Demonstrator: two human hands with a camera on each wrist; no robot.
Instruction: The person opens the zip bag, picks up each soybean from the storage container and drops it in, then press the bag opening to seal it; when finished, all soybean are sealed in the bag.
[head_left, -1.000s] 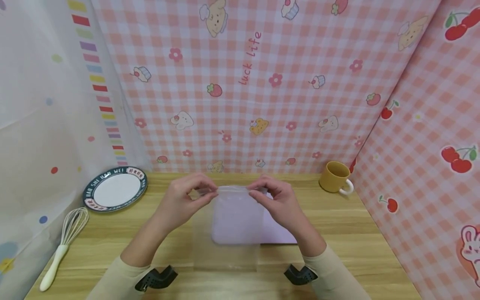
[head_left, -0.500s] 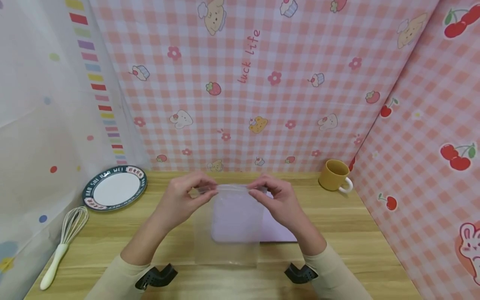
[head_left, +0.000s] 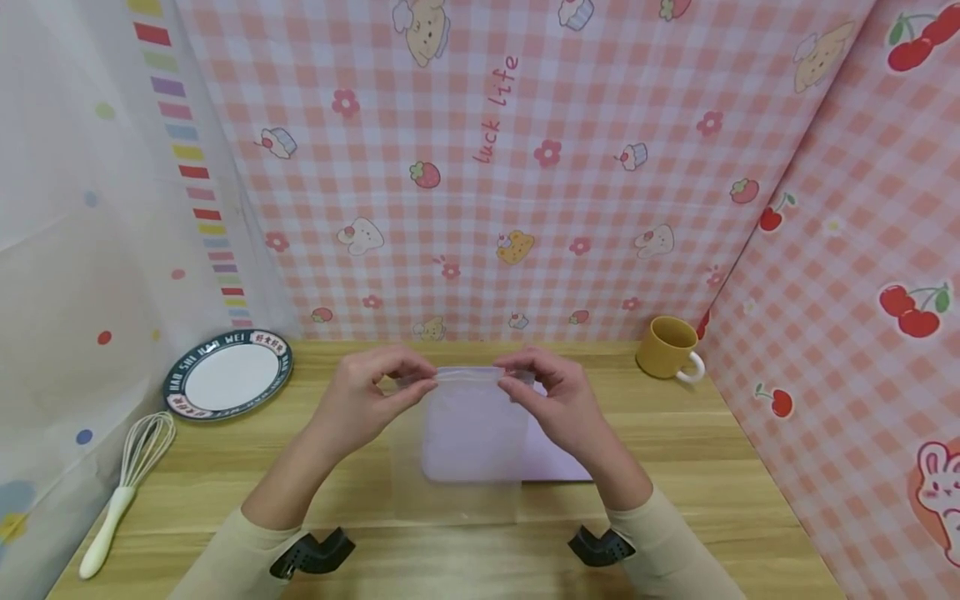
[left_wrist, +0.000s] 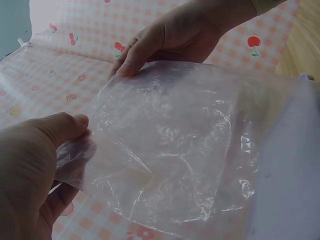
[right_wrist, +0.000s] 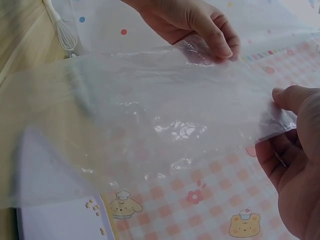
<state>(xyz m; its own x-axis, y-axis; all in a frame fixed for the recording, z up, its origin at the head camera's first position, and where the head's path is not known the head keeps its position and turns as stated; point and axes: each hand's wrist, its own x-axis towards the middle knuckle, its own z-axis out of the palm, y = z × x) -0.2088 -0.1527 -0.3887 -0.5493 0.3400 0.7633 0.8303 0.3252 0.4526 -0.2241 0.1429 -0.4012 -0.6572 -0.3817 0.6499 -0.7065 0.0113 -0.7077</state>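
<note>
A clear plastic bag [head_left: 457, 504] hangs between my two hands in the head view, its top edge stretched across. My left hand [head_left: 367, 400] pinches the upper left corner between thumb and fingers. At the upper right corner my right hand [head_left: 551, 396] pinches it the same way. Both wrist views show the bag [left_wrist: 170, 135] wrinkled and shiny, and nothing can be made out inside it. Behind the film lies a flat lavender board [head_left: 558, 454] on the table, partly seen through the bag. Several small yellowish marks show on the board [right_wrist: 65, 200] in the right wrist view.
A plate [head_left: 232, 375] with a dark patterned rim is at the back left of the wooden table [head_left: 675, 517]. In front of it lies a whisk [head_left: 127, 492] with a cream handle. A yellow mug [head_left: 666, 348] stands at the back right, near the checked side wall [head_left: 847, 275].
The bag's lower edge has risen a little and swung slightly away from me. Both hands keep their pinch in nearly the same place. The head view has shifted slightly.
</note>
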